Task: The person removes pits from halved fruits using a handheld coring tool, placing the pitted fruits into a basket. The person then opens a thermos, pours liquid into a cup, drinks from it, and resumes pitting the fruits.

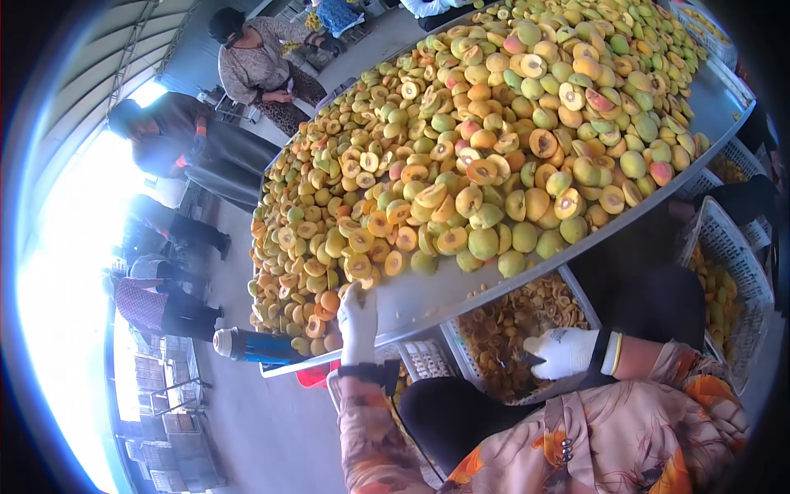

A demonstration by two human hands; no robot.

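Observation:
Halved yellow-green fruits [461, 165] lie heaped on a metal table [444, 288]. At the table's near edge, my left hand [358, 325] wears a white glove; its fingertips meet the lowest fruits, and whatever it may hold is too small to make out. My right hand [564, 352], also in a white glove, is over a crate of brownish fruit pieces [510, 329] below the table edge. Its fingers curl around something dark that I cannot make out.
A blue bottle [255, 346] lies at the table's left corner. White crates of fruit [736, 288] stand at the right, another crate [426, 360] below the table. Several people are at the left, including one in a patterned top [263, 66]. A red container [313, 376] is under the corner.

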